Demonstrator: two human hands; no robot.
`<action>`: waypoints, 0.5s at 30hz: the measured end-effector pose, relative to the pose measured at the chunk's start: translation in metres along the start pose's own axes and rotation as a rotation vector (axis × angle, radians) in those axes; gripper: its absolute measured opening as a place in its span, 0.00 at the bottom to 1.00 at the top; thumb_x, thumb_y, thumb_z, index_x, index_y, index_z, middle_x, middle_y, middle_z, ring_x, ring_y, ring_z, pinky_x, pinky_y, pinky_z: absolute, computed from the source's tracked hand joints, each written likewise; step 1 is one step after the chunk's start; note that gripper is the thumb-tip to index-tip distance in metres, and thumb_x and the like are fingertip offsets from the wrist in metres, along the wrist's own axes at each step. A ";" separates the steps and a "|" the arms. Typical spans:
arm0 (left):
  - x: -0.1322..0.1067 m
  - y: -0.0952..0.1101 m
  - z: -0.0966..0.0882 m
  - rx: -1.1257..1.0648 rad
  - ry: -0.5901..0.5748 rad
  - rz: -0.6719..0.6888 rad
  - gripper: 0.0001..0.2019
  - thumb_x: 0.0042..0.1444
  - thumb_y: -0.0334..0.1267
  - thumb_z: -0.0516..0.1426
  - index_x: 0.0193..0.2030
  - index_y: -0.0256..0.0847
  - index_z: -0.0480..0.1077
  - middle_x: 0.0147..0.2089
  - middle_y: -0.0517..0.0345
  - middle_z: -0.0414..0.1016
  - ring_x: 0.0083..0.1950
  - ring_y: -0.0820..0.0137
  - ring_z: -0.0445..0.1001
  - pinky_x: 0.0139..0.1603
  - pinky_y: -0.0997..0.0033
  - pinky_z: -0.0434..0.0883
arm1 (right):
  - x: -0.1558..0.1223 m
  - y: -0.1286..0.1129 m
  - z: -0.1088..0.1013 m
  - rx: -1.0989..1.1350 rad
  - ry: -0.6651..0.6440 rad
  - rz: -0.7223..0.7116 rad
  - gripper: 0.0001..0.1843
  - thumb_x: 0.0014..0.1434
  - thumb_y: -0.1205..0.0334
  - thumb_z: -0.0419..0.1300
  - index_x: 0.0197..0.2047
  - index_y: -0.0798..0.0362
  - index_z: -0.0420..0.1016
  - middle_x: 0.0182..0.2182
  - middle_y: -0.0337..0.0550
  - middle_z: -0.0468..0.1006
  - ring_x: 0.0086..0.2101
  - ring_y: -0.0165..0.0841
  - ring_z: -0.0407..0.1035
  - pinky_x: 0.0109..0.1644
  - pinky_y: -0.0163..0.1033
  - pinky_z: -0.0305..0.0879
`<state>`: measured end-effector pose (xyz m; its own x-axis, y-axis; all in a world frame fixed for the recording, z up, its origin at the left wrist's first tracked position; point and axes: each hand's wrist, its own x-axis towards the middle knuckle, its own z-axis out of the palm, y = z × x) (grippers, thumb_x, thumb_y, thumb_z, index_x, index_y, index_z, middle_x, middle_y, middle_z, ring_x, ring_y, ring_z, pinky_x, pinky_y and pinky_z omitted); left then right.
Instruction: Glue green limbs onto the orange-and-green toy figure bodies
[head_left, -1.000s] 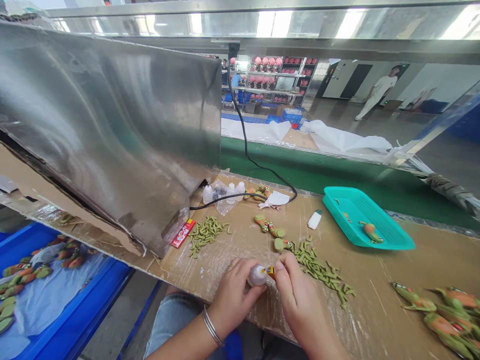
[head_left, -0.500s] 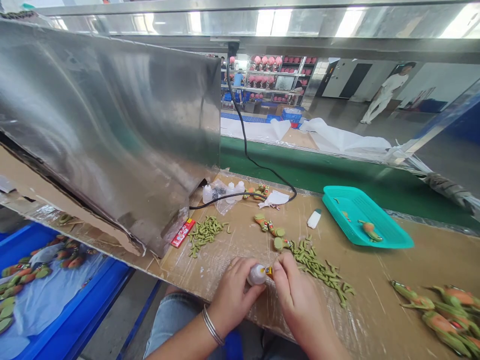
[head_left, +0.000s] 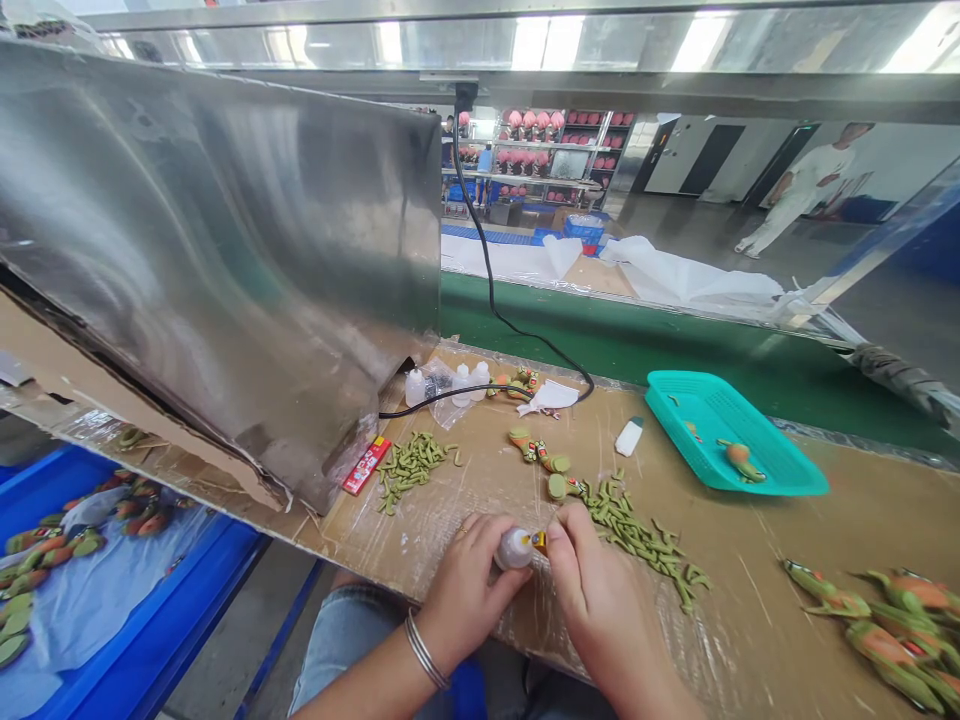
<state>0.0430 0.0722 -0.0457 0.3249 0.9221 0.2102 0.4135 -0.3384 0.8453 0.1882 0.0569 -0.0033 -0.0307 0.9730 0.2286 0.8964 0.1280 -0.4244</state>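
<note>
One bottle [head_left: 514, 550], near middle

The left hand [head_left: 472, 575] wraps around this bottle; the right hand [head_left: 600, 590] pinches a yellow tool [head_left: 540, 542] beside its tip. A teal basket [head_left: 787, 472], on the right, contains one orange-green figure [head_left: 741, 458] and small bits [head_left: 694, 432]. A blue bin [head_left: 187, 610], on the left, contains many figures [head_left: 88, 543]. The brown table [head_left: 735, 560] carries two heaps of green pieces [head_left: 412, 470] and three far bottles [head_left: 415, 389]. Far right, one person in white [head_left: 814, 180]

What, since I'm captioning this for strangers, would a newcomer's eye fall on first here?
Probably the big shiny metal panel on the left, then the bright turquoise basket at the far side of the table, right of centre. At the near edge, the left hand holds a small bottle while the right hand pinches a small yellow object beside its tip.
</note>
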 end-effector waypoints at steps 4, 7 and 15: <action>0.000 0.000 0.000 -0.003 0.001 0.001 0.13 0.54 0.34 0.57 0.47 0.43 0.66 0.43 0.54 0.74 0.46 0.62 0.69 0.46 0.62 0.66 | 0.000 -0.001 -0.001 0.028 -0.001 0.009 0.17 0.66 0.51 0.36 0.32 0.47 0.57 0.15 0.34 0.67 0.17 0.36 0.66 0.21 0.36 0.46; 0.000 0.000 0.000 -0.007 0.004 0.000 0.13 0.53 0.34 0.57 0.47 0.43 0.66 0.43 0.54 0.74 0.45 0.62 0.69 0.46 0.61 0.66 | 0.000 -0.001 0.000 0.050 -0.002 0.023 0.17 0.66 0.50 0.36 0.33 0.47 0.57 0.16 0.33 0.67 0.17 0.36 0.66 0.21 0.36 0.47; -0.001 -0.002 0.002 -0.044 0.009 -0.013 0.14 0.53 0.34 0.57 0.47 0.46 0.66 0.44 0.54 0.74 0.45 0.60 0.69 0.46 0.58 0.67 | -0.001 -0.004 -0.005 0.131 -0.017 0.080 0.18 0.65 0.48 0.35 0.35 0.47 0.58 0.17 0.32 0.68 0.19 0.35 0.68 0.22 0.35 0.53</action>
<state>0.0428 0.0715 -0.0488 0.3124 0.9280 0.2029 0.3799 -0.3178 0.8687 0.1873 0.0549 0.0028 0.0300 0.9841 0.1749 0.8309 0.0728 -0.5517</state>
